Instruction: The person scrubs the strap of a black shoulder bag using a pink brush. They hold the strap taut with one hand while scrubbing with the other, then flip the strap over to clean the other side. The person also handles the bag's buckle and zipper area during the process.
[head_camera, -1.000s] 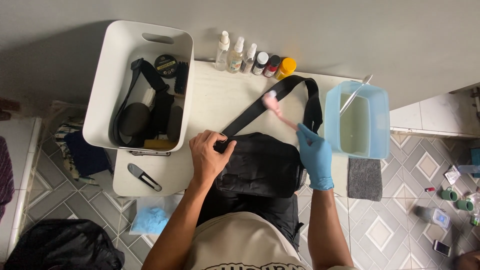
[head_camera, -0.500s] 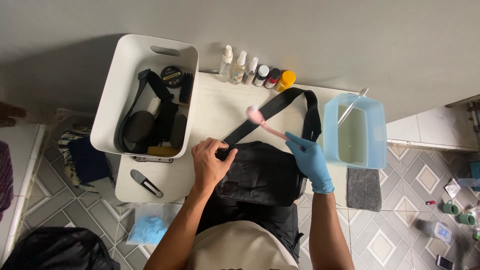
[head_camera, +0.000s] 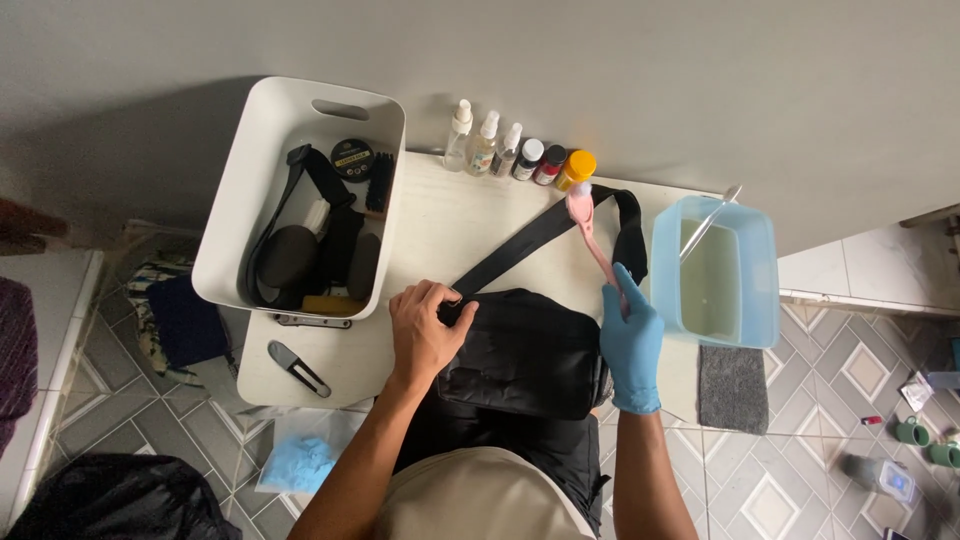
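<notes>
A black bag (head_camera: 525, 355) lies at the near edge of a small white table (head_camera: 440, 225), its black strap (head_camera: 545, 235) looping away toward the back. My bare left hand (head_camera: 425, 330) presses on the bag's top left corner where the strap joins. My right hand (head_camera: 632, 345), in a blue glove, holds a pink brush (head_camera: 590, 235) by its handle, with the brush head against the far bend of the strap.
A white bin (head_camera: 300, 195) with dark items stands at the left. Several small bottles (head_camera: 515, 155) line the wall. A blue tub of murky water (head_camera: 715, 270) sits at the right, a grey cloth (head_camera: 735, 385) below it. A black clip tool (head_camera: 298, 368) lies near the table's front left.
My right hand has pushed the pink brush farther along the strap toward the wall. My left hand stays on the bag's corner.
</notes>
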